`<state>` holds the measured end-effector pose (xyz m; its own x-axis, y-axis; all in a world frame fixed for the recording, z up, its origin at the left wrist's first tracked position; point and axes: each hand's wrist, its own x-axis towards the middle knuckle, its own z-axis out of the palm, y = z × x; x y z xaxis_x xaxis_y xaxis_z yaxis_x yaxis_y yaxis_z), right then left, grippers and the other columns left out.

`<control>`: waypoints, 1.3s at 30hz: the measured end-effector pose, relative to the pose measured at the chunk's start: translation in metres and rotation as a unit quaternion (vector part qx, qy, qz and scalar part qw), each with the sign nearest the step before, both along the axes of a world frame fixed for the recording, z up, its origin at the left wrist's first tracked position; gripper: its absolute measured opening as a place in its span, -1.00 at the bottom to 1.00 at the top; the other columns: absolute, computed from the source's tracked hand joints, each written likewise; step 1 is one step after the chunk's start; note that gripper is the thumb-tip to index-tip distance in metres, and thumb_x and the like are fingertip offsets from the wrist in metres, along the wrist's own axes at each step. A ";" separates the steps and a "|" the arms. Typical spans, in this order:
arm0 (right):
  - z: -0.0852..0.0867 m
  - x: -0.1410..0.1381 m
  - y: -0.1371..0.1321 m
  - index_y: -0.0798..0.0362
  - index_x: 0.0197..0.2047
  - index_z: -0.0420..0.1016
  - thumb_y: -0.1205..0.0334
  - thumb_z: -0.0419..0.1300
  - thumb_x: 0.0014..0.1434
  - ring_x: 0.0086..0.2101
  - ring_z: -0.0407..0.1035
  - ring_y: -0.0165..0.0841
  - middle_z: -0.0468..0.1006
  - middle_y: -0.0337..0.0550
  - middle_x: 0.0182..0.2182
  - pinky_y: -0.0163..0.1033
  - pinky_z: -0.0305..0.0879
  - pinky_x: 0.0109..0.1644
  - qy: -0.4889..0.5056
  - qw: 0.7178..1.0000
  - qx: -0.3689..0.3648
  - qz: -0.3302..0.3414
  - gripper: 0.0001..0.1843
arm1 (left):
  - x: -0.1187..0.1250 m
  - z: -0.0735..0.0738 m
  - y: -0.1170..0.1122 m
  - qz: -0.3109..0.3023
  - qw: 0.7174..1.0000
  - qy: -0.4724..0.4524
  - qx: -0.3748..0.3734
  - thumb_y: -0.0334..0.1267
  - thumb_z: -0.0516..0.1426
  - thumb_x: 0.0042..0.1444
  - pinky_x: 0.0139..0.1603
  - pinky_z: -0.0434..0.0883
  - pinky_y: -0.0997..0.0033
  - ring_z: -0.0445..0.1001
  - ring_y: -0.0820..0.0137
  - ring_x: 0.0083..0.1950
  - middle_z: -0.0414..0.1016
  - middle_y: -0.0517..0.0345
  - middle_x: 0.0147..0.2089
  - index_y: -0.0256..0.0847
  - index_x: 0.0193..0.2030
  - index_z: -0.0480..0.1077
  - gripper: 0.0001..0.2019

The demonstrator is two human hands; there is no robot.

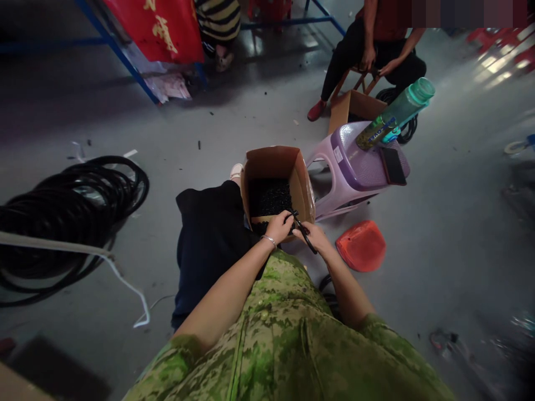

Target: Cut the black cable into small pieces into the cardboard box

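Note:
In front of my body stands an open cardboard box (300, 184) with many small black pieces (271, 197) in it. My left hand (279, 225), with a bracelet at the wrist, is over the near edge of the box, its fingers closed on a thin black tube (287, 217). My right hand (315, 236) is close beside it, wrapped around black cutters (308, 240) whose upper end lies near the left fingers. The exact shape of the cutters' tips is too small to make out.
At right is a purple stool (355, 167) carrying a green bottle (395, 114) and a phone (393, 166). A red plastic object (361, 246) lies below it. Coiled black hose (62, 217) is at left. A seated person (371, 50) has another box (346, 108).

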<state>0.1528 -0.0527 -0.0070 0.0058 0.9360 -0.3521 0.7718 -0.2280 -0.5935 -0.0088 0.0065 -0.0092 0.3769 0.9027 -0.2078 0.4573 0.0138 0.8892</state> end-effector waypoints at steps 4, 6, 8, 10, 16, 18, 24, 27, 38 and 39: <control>0.003 -0.002 0.000 0.05 -0.26 0.49 -0.26 0.10 0.13 -0.44 0.29 -0.37 0.48 -0.18 -0.45 -0.34 0.10 -0.37 -0.017 1.000 0.010 0.005 -0.49 | 0.000 0.001 0.000 -0.024 0.999 0.017 0.022 -0.26 0.00 0.21 -0.28 0.27 0.47 0.42 0.39 -0.32 0.49 0.14 -0.39 -0.21 -0.29 0.46 -0.78; 0.004 -0.003 -0.001 0.06 -0.28 0.49 -0.27 0.07 0.14 -0.44 0.28 -0.38 0.48 -0.18 -0.45 -0.35 0.09 -0.38 -0.019 1.000 0.017 0.002 -0.47 | 0.000 0.001 0.000 -0.035 0.999 0.025 0.031 -0.26 0.00 0.20 -0.26 0.27 0.47 0.43 0.38 -0.30 0.50 0.13 -0.37 -0.21 -0.30 0.46 -0.78; 0.004 -0.004 -0.003 0.06 -0.32 0.48 -0.29 0.05 0.15 -0.46 0.27 -0.39 0.47 -0.19 -0.48 -0.36 0.07 -0.40 -0.022 0.999 0.022 -0.011 -0.46 | 0.000 0.000 0.001 -0.038 0.998 0.025 0.032 -0.26 0.00 0.20 -0.27 0.27 0.47 0.43 0.38 -0.30 0.51 0.13 -0.36 -0.20 -0.30 0.47 -0.78; 0.005 -0.006 -0.006 0.06 -0.38 0.48 -0.31 0.05 0.14 -0.49 0.25 -0.40 0.45 -0.21 -0.52 -0.36 0.02 -0.43 -0.039 0.999 0.021 -0.030 -0.44 | 0.000 -0.001 0.001 -0.034 0.999 0.020 0.021 -0.25 -0.01 0.21 -0.30 0.26 0.48 0.42 0.39 -0.33 0.50 0.14 -0.38 -0.20 -0.29 0.47 -0.77; 0.003 -0.011 -0.021 0.06 -0.57 0.42 -0.35 0.05 0.10 -0.55 0.20 -0.42 0.38 -0.20 -0.63 -0.32 -0.10 -0.47 -0.111 0.991 0.036 -0.067 -0.38 | 0.000 -0.004 0.002 -0.003 1.000 0.008 -0.016 -0.25 0.03 0.18 -0.35 0.25 0.47 0.38 0.41 -0.43 0.45 0.18 -0.50 -0.21 -0.35 0.47 -0.79; -0.001 -0.014 -0.024 0.06 -0.60 0.39 -0.37 0.03 0.11 -0.56 0.19 -0.43 0.37 -0.19 -0.64 -0.32 -0.09 -0.47 -0.108 0.991 0.046 -0.066 -0.35 | 0.001 -0.005 0.002 0.022 0.999 -0.006 -0.035 -0.26 0.06 0.16 -0.35 0.26 0.47 0.38 0.42 -0.44 0.44 0.19 -0.51 -0.22 -0.39 0.45 -0.81; -0.010 -0.017 -0.024 0.06 -0.62 0.35 -0.39 -0.04 0.14 -0.58 0.17 -0.45 0.35 -0.20 -0.66 -0.33 -0.08 -0.47 -0.099 0.989 0.068 -0.080 -0.32 | 0.007 -0.005 0.000 0.132 0.968 -0.119 -0.177 -0.26 0.13 0.08 -0.51 0.25 0.54 0.30 0.54 -0.59 0.41 0.27 -0.54 -0.23 -0.36 0.37 -0.91; -0.009 -0.016 -0.023 0.06 -0.63 0.33 -0.39 -0.05 0.14 -0.58 0.16 -0.45 0.35 -0.21 -0.66 -0.34 -0.08 -0.47 -0.109 0.987 0.076 -0.092 -0.31 | 0.007 -0.003 -0.001 0.148 0.953 -0.150 -0.218 -0.19 0.17 0.05 -0.57 0.22 0.56 0.28 0.56 -0.63 0.39 0.28 -0.57 -0.23 -0.41 0.35 -0.84; 0.005 -0.016 -0.014 0.04 -0.62 0.33 -0.36 -0.01 0.16 -0.53 0.32 -0.40 0.43 -0.19 -0.64 -0.36 0.05 -0.45 -0.077 0.995 0.001 -0.067 -0.35 | 0.001 -0.019 0.003 0.111 0.989 -0.064 -0.080 -0.16 0.08 0.09 -0.40 0.22 0.48 0.32 0.45 -0.46 0.40 0.23 -0.55 -0.22 -0.45 0.45 -0.77; 0.006 -0.015 -0.012 0.04 -0.61 0.34 -0.35 -0.01 0.17 -0.53 0.34 -0.39 0.44 -0.20 -0.65 -0.36 0.08 -0.45 -0.053 0.997 -0.019 -0.062 -0.36 | 0.000 -0.018 0.004 0.099 0.992 -0.046 -0.067 -0.16 0.08 0.10 -0.39 0.21 0.47 0.33 0.44 -0.45 0.41 0.22 -0.54 -0.22 -0.46 0.46 -0.77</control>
